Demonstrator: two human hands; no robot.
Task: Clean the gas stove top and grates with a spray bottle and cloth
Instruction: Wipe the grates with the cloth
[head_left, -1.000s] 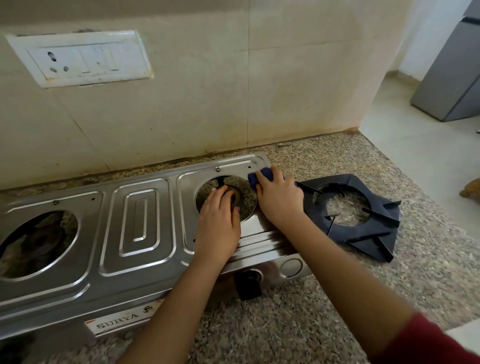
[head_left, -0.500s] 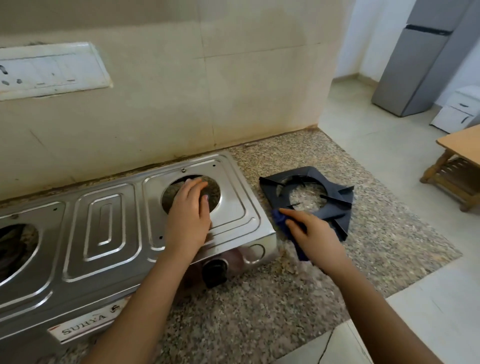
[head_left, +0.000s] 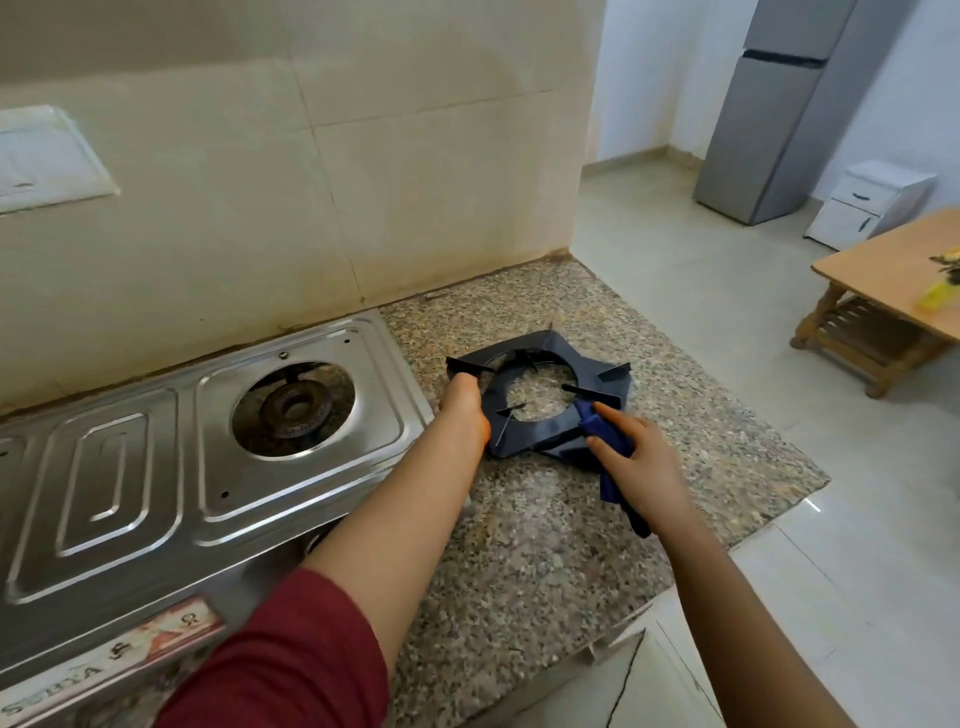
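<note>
At the left, the stainless gas stove top (head_left: 156, 493) sits on the speckled granite desk (head_left: 545, 545), and its right burner (head_left: 293, 410) is bare with no grate over it. Just right of the stove, the left hand (head_left: 462, 410) reaches to the near-left corner of the black grate (head_left: 524, 441), which lies flat on the desk. The fingers are hidden behind the hand itself, so it cannot be told whether that grip is clenched on the rim or only pressing against it. Further right, the right hand (head_left: 636, 457) has its grip bunched round a blue cloth (head_left: 597, 421). The front fold of the cloth is pressed onto the grate's near-right arm, and a loose tail hangs under the wrist. No spray bottle is in view. The step looks like wiping down the grate. The main risk is a skid: the grate rests on smooth stone near the desk's right edge, with floor beyond. A firm stroke to the right could push it toward that edge if the left hand is not really bracing it. The upright prongs could also snag the cloth and jerk the grate up, and the trailing tail could catch on a corner.
</note>
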